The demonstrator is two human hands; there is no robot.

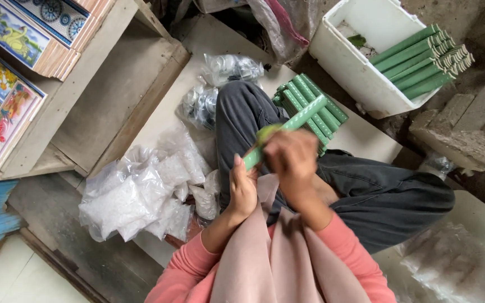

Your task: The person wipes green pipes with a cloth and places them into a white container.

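Your left hand grip wraps lower end of long green plastic tube; right hand pinches tube's middle over your lap. Step looks like fitting or wrapping (detail hidden by fingers). Next: likely steady tube, finish, add to green tube stack beside knee.

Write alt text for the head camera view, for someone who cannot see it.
Seen from above, a seated person holds a green tube in both hands, left hand low on it and right hand at its middle. More green tubes lie stacked by the knee and in a white box, with clear plastic bags on the floor to the left.
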